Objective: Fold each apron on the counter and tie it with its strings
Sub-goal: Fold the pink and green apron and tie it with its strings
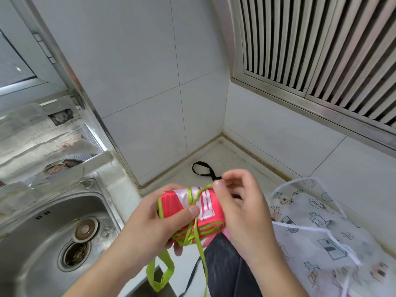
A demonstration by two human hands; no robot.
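Observation:
A pink apron with lime-green trim [177, 202] is folded into a small bundle and held above the counter edge. My left hand [158, 219] grips the bundle from the left, its thumb pressing on the crossed green strings [194, 199]. My right hand [240, 202] pinches one green string at the bundle's upper right. Loose green string ends hang down below the bundle [160, 273]. A white translucent apron with printed drawings [317, 228] lies unfolded on the counter at right. A dark apron [227, 264] lies under my right wrist, its black strap loop [202, 169] on the counter behind.
A steel sink [32, 243] with a drain sits at left, newspaper [42, 133] behind it. Tiled walls form a corner at the back of the pale counter [225, 157]. A slatted range hood [321, 50] hangs at upper right.

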